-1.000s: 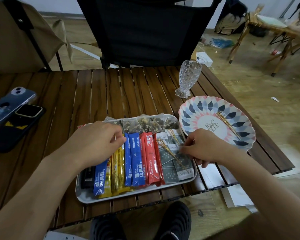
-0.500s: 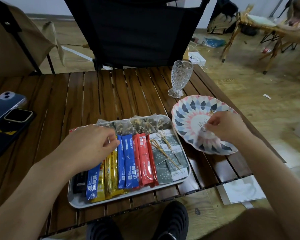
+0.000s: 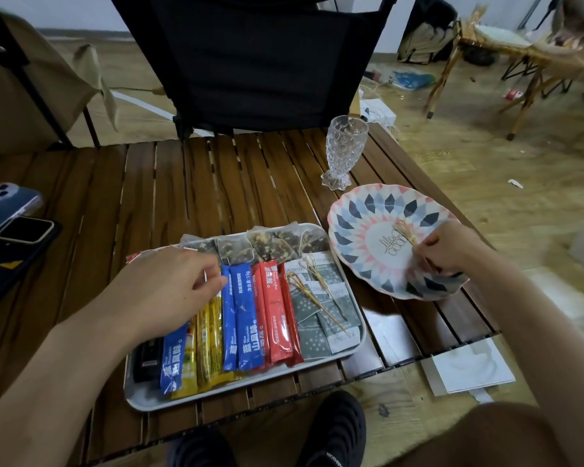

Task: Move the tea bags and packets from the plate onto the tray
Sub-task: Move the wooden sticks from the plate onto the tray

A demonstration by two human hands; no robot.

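Note:
A white tray (image 3: 156, 397) near the table's front edge holds rows of yellow, blue and red stick packets (image 3: 247, 318), grey star-printed packets (image 3: 317, 335) with two gold picks on top, and tea bags (image 3: 236, 251) along its far side. My left hand (image 3: 169, 284) rests on the tray's left part, fingers curled onto the packets. To the right lies a patterned plate (image 3: 358, 224). My right hand (image 3: 449, 247) is over the plate and pinches a thin gold pick (image 3: 405, 232) lying on it.
A cut-glass goblet (image 3: 344, 151) stands behind the plate. Two phones (image 3: 11, 227) lie at the table's left edge. A black chair (image 3: 250, 62) stands behind the table. White paper (image 3: 465, 369) lies on the floor below the right front corner; my shoes show beneath.
My right hand left the tray's grey packets, moved right to the plate and took hold of the gold pick there. My left hand stayed on the tray.

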